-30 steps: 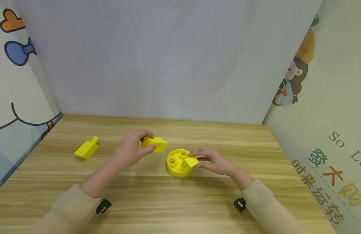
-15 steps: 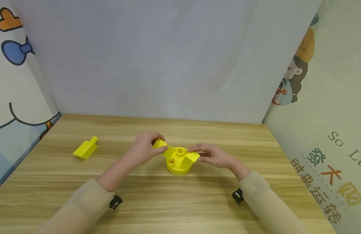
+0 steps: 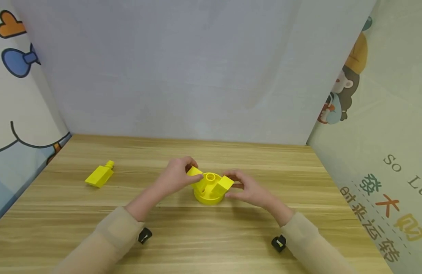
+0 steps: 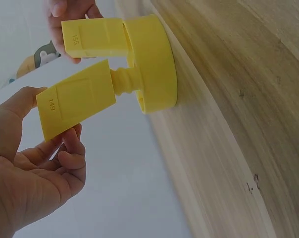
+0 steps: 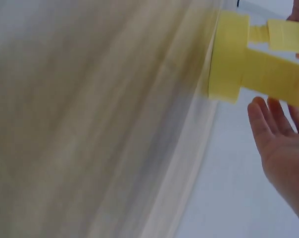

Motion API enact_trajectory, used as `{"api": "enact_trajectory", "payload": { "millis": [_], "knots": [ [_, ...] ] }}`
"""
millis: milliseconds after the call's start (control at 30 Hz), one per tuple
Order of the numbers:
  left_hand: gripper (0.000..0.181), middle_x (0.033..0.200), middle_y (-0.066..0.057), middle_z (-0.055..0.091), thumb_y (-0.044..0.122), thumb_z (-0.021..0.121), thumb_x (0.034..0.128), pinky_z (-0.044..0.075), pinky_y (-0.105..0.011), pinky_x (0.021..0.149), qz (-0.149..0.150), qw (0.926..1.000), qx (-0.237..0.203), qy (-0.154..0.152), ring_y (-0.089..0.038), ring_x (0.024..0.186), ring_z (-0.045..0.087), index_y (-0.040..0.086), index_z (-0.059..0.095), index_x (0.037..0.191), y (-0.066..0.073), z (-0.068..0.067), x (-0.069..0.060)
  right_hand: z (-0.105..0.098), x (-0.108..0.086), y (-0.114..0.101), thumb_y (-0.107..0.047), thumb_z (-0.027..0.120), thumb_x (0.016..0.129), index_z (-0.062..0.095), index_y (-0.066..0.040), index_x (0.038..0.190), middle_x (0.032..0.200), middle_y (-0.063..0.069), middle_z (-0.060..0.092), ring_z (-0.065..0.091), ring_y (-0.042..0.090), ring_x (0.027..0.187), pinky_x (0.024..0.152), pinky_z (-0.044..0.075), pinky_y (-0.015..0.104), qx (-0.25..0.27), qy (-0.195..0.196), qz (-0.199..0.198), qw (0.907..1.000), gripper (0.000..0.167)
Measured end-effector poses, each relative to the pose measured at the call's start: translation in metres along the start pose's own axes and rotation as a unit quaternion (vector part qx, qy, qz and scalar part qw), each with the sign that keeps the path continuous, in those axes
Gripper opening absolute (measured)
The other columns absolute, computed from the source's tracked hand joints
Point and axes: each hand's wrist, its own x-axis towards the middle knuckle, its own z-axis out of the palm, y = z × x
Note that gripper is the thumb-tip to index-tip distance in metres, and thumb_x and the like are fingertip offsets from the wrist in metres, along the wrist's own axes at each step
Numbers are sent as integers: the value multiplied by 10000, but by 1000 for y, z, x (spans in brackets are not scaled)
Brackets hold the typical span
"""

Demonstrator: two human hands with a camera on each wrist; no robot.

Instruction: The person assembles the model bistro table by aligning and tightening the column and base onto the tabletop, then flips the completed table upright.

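Tabletop (image 3: 211,236) is bearing a base (image 4: 157,67); left hand (image 4: 38,173), pinching a block (image 4: 77,99), is seemingly seating it, likely needing alignment next; right hand (image 3: 248,189), grip unclear.

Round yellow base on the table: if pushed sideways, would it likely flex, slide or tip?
The round yellow base would probably slide flat, as it looks low and wide on the wooden table. It is likely stiff, showing a crisp, even curve. The taller block standing on it could make tipping easier if pushed high.
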Motion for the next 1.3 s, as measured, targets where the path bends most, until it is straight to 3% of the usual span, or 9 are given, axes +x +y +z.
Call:
{"api": "enact_trajectory", "payload": {
  "millis": [167,300,600,833,1100,1300],
  "knots": [
    [335,751,-33,546,312,750,794,415,-249,587,-24,10000,-51,-15,-160,687,467,43,634,957,-1,6,3,10,-2,-4,-230,744,820,511,-33,1252,1214,88,577,584,227,1060,904,512,341,-148,653,302,9973,529],
    [328,716,-31,531,326,754,788,400,-250,575,-33,9999,-113,100,-156,662,452,49,640,921,-2,10,4,12,-2,-6,-220,743,819,551,-63,1202,1174,78,599,600,213,1018,852,534,304,-211,891,401,9950,456],
    [352,693,-29,511,362,760,782,376,-246,563,-44,9993,-156,331,-150,639,434,49,642,892,-7,18,8,5,2,0,-174,726,829,561,-37,1215,1194,125,595,587,266,1060,873,528,327,-92,881,417,9952,442],
    [404,715,-29,508,397,781,750,378,-250,571,-95,9988,-330,350,-157,660,440,59,627,908,-9,24,7,2,2,1,-210,727,828,567,-57,1218,1191,95,600,590,235,1056,861,526,271,-113,833,382,9957,448],
    [499,814,-13,598,453,769,743,468,-235,603,-128,9976,-666,130,-137,712,526,65,626,1024,-17,27,3,2,2,3,-250,734,821,566,-65,1227,1199,83,599,581,230,1072,869,520,256,-165,813,352,9959,477],
    [550,970,-37,623,367,833,691,532,-260,693,-212,9946,-1021,-10,-157,834,588,69,596,1089,-22,27,1,1,2,2,-227,732,825,564,-54,1229,1198,98,599,579,242,1063,868,525,279,-121,831,334,9959,471]
  ]
}}
